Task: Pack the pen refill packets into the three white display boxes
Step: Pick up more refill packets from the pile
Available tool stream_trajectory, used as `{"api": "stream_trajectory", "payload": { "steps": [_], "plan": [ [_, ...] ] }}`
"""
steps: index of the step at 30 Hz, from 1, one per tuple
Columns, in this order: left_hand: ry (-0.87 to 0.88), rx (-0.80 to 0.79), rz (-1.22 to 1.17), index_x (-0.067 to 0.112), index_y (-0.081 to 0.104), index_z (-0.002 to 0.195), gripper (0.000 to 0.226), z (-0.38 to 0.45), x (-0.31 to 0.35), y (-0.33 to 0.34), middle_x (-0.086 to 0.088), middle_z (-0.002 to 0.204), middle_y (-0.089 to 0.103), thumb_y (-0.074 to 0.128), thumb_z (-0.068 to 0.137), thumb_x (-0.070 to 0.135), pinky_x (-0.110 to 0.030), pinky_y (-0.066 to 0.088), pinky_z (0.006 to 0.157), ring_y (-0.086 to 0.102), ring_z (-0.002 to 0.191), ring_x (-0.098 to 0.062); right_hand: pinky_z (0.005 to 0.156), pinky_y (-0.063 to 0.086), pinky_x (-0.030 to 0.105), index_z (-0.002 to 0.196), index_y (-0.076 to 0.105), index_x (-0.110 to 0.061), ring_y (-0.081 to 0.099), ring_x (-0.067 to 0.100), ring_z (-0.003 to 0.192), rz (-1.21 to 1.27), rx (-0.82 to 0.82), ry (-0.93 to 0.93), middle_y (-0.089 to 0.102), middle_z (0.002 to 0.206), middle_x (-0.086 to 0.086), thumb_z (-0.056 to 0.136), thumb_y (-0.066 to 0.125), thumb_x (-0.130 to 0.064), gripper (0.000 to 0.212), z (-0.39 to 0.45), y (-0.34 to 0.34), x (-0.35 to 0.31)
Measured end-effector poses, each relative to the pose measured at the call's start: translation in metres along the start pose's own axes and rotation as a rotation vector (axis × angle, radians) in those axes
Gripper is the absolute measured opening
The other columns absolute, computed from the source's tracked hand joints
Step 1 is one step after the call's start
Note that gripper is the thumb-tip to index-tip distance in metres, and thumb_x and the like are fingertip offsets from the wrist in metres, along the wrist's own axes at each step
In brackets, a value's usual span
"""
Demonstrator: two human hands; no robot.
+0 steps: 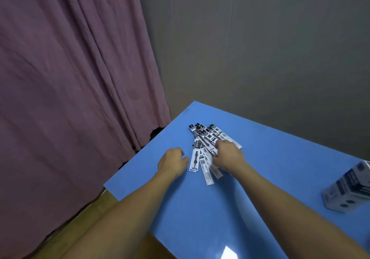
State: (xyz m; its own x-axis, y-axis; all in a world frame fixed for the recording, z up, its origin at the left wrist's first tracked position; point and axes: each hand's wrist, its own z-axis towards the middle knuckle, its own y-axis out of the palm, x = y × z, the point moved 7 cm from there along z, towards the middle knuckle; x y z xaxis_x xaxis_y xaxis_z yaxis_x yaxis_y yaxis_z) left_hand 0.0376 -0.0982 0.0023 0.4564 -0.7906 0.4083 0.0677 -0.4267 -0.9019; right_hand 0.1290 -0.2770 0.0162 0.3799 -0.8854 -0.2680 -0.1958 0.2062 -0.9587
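Note:
A loose pile of several black-and-white pen refill packets (204, 136) lies on the blue table (220, 208) near its far left corner. My right hand (228, 155) lies on top of the pile with its fingers curled down onto the packets; whether it grips any is hidden. Just left of the pile, my left hand (173, 161) rests on the table with loosely curled fingers and holds nothing, about a finger's width from the nearest packet. One white display box (348, 188) with dark print stands at the right edge of the view, partly cut off.
A purple curtain (70, 78) hangs to the left of the table, and a grey wall (260, 38) stands behind it. The table's left edge runs diagonally close to my left forearm, with a wooden floor (96, 214) below.

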Motion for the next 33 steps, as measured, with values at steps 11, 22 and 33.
{"api": "stream_trajectory", "payload": {
  "steps": [11, 22, 33],
  "plan": [
    [-0.053, 0.089, -0.135, 0.013, 0.060, 0.118, 0.041, 0.045, 0.027, 0.040, -0.006, 0.119, 0.060, 0.061, 0.094, 0.047, -0.040, 0.050, 0.089, 0.057, 0.112, -0.028, 0.087, 0.048, 0.036, 0.126, 0.056, -0.017, 0.053, 0.027, 0.116, 0.205, 0.149, -0.018, 0.057, 0.125, 0.004, 0.087, 0.059, -0.027, 0.040, 0.016, 0.024, 0.017],
    [-0.289, 0.025, -0.332, 0.018, 0.066, 0.075, 0.008, 0.062, 0.006, 0.060, -0.004, 0.096, 0.074, 0.072, 0.080, 0.016, -0.038, 0.058, 0.080, 0.066, 0.093, -0.023, 0.085, 0.043, 0.027, 0.119, 0.062, -0.016, 0.058, 0.021, 0.102, 0.416, 0.247, -0.081, 0.061, 0.116, 0.000, 0.087, 0.066, -0.022, 0.033, 0.013, 0.031, 0.005],
    [-0.414, -0.050, -0.574, 0.023, 0.066, 0.085, 0.017, 0.053, -0.026, 0.041, -0.004, 0.092, 0.070, 0.068, 0.082, 0.006, -0.023, 0.046, 0.053, 0.065, 0.065, -0.020, 0.088, 0.050, 0.036, 0.122, 0.060, -0.012, 0.059, 0.023, 0.102, 0.455, 0.202, -0.051, 0.061, 0.119, 0.003, 0.088, 0.062, -0.017, 0.034, 0.014, 0.041, 0.001]
  ]
}}
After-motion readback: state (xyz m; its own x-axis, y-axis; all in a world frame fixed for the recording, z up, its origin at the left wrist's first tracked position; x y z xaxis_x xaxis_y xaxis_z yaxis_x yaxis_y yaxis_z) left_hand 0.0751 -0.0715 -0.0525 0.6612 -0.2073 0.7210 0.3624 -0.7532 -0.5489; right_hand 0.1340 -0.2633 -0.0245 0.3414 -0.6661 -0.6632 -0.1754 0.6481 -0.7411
